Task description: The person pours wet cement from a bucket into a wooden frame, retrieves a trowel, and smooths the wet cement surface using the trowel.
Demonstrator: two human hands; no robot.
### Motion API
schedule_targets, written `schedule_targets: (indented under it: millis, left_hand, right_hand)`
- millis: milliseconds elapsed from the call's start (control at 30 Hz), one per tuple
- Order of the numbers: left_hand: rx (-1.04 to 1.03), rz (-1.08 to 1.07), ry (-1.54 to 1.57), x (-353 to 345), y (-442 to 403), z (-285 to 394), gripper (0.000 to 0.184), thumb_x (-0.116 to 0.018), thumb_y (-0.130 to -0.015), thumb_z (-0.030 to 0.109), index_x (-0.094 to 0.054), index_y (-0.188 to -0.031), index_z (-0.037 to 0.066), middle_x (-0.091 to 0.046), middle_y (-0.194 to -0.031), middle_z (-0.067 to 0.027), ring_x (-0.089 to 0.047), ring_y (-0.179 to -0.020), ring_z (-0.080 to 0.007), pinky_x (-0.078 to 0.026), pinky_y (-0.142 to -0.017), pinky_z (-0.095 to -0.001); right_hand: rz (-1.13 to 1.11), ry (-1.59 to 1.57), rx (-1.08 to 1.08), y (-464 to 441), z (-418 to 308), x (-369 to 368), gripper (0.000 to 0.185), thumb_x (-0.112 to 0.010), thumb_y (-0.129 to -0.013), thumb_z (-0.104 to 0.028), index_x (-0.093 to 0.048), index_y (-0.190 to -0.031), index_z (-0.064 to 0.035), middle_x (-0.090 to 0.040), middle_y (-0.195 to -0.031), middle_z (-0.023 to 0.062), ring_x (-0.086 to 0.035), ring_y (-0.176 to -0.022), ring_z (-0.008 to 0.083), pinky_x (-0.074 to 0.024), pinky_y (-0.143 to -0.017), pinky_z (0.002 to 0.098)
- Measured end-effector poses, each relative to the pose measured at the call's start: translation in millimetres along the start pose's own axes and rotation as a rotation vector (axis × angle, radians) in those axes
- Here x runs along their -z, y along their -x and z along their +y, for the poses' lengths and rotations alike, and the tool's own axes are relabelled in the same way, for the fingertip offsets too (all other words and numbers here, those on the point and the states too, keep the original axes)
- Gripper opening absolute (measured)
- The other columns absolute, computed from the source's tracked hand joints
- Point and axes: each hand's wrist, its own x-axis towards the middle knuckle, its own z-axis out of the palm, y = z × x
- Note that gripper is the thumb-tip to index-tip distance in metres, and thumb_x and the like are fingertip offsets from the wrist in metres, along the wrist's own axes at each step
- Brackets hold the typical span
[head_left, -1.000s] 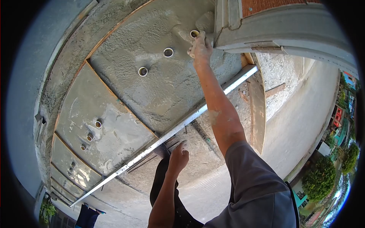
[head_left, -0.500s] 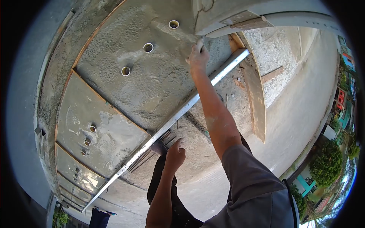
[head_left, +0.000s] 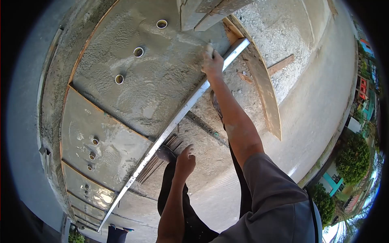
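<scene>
My right hand is closed low over the wet concrete, right beside a long shiny metal bar. A pale, cement-coated piece shows at its fingers; its kind is unclear. The right forearm crosses over the bar. My left hand hangs above the ground on the near side of the bar. Its fingers are loosely curled, thumb apart, with nothing in them. Three pipe ends with white rims, among them a middle pipe end, stick up from the rough concrete surface.
Thin wooden strips divide the slab into sections. A concrete post rises at the top. A curved plywood board stands right of the bar. Several thin rods lie near my shoe. Dark cloth appears at the bottom.
My right hand has come across the concrete toward the metal bar. The whole view has shifted, with the post and pipe ends now farther up and left. My left hand stays about the same.
</scene>
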Motion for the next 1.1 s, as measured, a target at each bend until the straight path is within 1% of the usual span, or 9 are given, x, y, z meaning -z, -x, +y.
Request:
schedule_targets:
  millis: [100, 133, 267, 433, 533, 733, 867, 967, 1100]
  left_hand:
    - [0.035, -0.019, 0.000, -6.5, 3.4, 3.1, 0.050, -0.047, -0.087, 0.003, -0.054, -0.137, -0.001, -0.065, -0.124, -0.0285, -0.065, -0.114, -0.0381, -0.051, -0.098, -0.0410]
    - [0.038, -0.020, 0.005, -9.3, 3.8, 2.2, 0.050, -0.047, -0.087, 0.003, -0.054, -0.137, -0.001, -0.065, -0.124, -0.0286, -0.065, -0.114, -0.0382, -0.051, -0.098, -0.0410]
    - [0.012, -0.003, 0.028, -16.0, 1.1, -3.8, 0.051, -0.047, -0.087, 0.003, -0.054, -0.137, -0.001, -0.065, -0.124, -0.0287, -0.065, -0.115, -0.0383, -0.051, -0.098, -0.0410]
    - [0.054, -0.005, -0.020, -17.9, -0.6, 2.0, 0.050, -0.046, -0.089, 0.003, -0.054, -0.139, 0.001, -0.065, -0.125, -0.0258, -0.065, -0.115, -0.0336, -0.051, -0.099, -0.0388]
    - [0.050, -0.010, -0.022, -23.3, -0.8, 1.8, 0.050, -0.046, -0.090, 0.004, -0.054, -0.139, 0.001, -0.065, -0.126, -0.0246, -0.065, -0.115, -0.0315, -0.050, -0.099, -0.0379]
    - [0.053, -0.017, -0.002, -31.5, 5.1, 9.4, 0.049, -0.046, -0.089, 0.004, -0.054, -0.137, 0.000, -0.065, -0.124, -0.0271, -0.066, -0.114, -0.0362, -0.051, -0.097, -0.0401]
    - [0.027, -0.003, -0.017, -32.6, 5.9, 6.2, 0.049, -0.046, -0.089, 0.004, -0.055, -0.136, 0.000, -0.065, -0.124, -0.0285, -0.066, -0.114, -0.0383, -0.051, -0.097, -0.0408]
    - [0.080, -0.004, -0.007, -29.9, 6.4, 5.7, 0.050, -0.046, -0.090, 0.005, -0.055, -0.139, 0.003, -0.066, -0.125, -0.0246, -0.066, -0.115, -0.0324, -0.050, -0.099, -0.0382]
    - [0.034, 0.007, -0.001, -30.8, 6.6, 10.2, 0.049, -0.047, -0.088, 0.003, -0.055, -0.136, 0.000, -0.065, -0.123, -0.0287, -0.066, -0.114, -0.0385, -0.051, -0.098, -0.0406]
  right_hand:
    - [0.075, 0.054, -0.004, 10.9, -1.4, 23.8, 0.021, -0.064, -0.091, -0.018, -0.065, -0.100, 0.0010, -0.060, -0.071, 0.0067, -0.058, -0.057, 0.0157, -0.0486, -0.049, 0.0347]
    - [0.023, 0.100, 0.015, 17.2, -7.4, 28.7, 0.020, -0.062, -0.097, -0.018, -0.064, -0.108, -0.0012, -0.051, -0.067, 0.0001, -0.052, -0.051, 0.0090, -0.0436, -0.044, 0.0262]
    - [-0.157, 0.065, 0.219, -9.0, 10.4, 5.1, 0.022, -0.062, -0.097, -0.021, -0.064, -0.105, -0.0015, -0.051, -0.069, 0.0004, -0.052, -0.052, 0.0096, -0.0443, -0.045, 0.0272]
    - [-0.158, 0.052, 0.046, -35.3, -15.9, -2.1, 0.022, -0.064, -0.096, -0.024, -0.064, -0.102, -0.0029, -0.050, -0.067, -0.0009, -0.050, -0.050, 0.0104, -0.0438, -0.044, 0.0300]
    - [-0.038, -0.021, -0.097, -15.0, -9.4, 27.9, 0.026, -0.065, -0.094, -0.026, -0.063, -0.097, -0.0004, -0.060, -0.070, 0.0083, -0.060, -0.054, 0.0163, -0.0479, -0.046, 0.0340]
    - [-0.079, 0.201, 0.037, 47.3, -18.5, 54.3, 0.028, -0.061, -0.095, -0.028, -0.063, -0.096, -0.0004, -0.064, -0.076, 0.0120, -0.062, -0.061, 0.0184, -0.0503, -0.053, 0.0350]
    - [-0.061, 0.432, 0.318, 45.3, 14.3, 18.6, 0.029, -0.060, -0.095, -0.030, -0.064, -0.097, -0.0007, -0.066, -0.078, 0.0162, -0.065, -0.070, 0.0272, -0.0523, -0.066, 0.0415]
    - [-0.075, 0.289, 0.171, 19.1, 34.5, 21.3, 0.030, -0.059, -0.096, -0.030, -0.063, -0.095, -0.0004, -0.066, -0.082, 0.0135, -0.063, -0.066, 0.0238, -0.0518, -0.063, 0.0387]
    - [-0.002, -0.026, -0.121, 37.8, -10.7, 41.5, 0.030, -0.058, -0.099, -0.030, -0.061, -0.101, -0.0010, -0.062, -0.081, 0.0078, -0.059, -0.060, 0.0176, -0.0514, -0.053, 0.0344]
